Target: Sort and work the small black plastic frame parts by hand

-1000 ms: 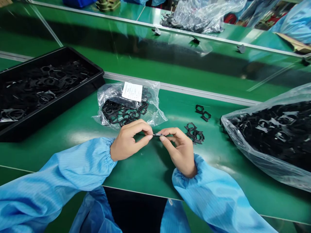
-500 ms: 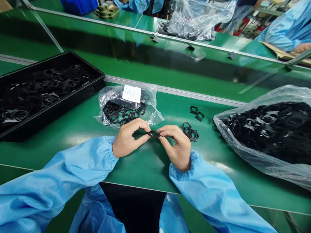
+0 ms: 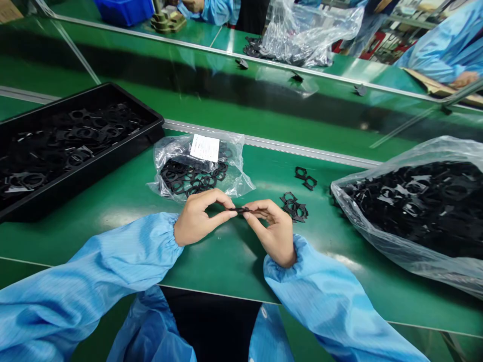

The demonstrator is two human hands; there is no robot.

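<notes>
My left hand point(image 3: 202, 216) and my right hand point(image 3: 273, 229) meet over the green table, both pinched on one small black ring-shaped part point(image 3: 238, 209) held edge-on between the fingertips. Just beyond my hands lies a small clear bag point(image 3: 199, 163) of the same black parts with a white label. A little heap of loose black parts point(image 3: 294, 207) sits right of my right hand, and two more loose parts point(image 3: 305, 177) lie farther back.
A black tray point(image 3: 71, 146) full of black parts stands at the left. A large clear bag point(image 3: 415, 206) of black parts fills the right. A green conveyor point(image 3: 226, 95) runs behind the table. People in blue coats work on the far side.
The black part has been turned from lying flat with its ring showing to edge-on between my fingertips. Both hands stay in about the same place.
</notes>
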